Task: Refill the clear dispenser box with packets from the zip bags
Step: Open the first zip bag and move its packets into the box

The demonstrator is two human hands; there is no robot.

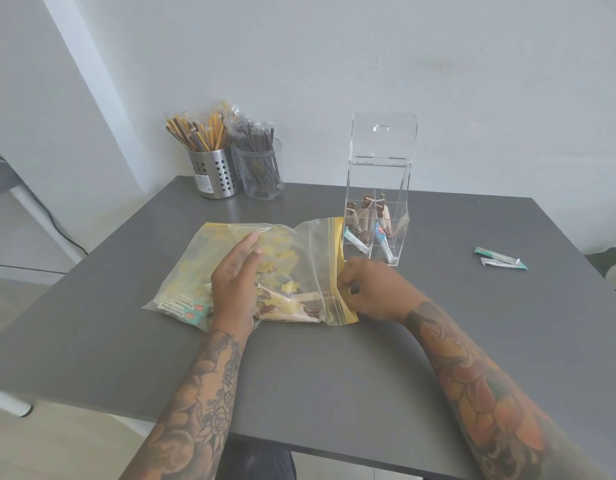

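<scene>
Zip bags [292,258], clear with yellow print and a yellow zip strip, lie flat in the middle of the grey table [334,375]. Brown-and-cream packets [292,308] and teal-and-white packets [188,311] show through them. My left hand [235,282] rests flat on top of the bags, fingers stretched out. My right hand [365,289] pinches the yellow zip edge at the bags' right side. The clear dispenser box [377,202] stands just behind, lid up, with a few brown and teal packets in its compartments.
Two loose teal-and-white packets [500,260] lie at the right of the table. At the back left stand a perforated steel cup [216,174] and a clear cup [263,171], both full of stick sachets. A wall rises right behind the table.
</scene>
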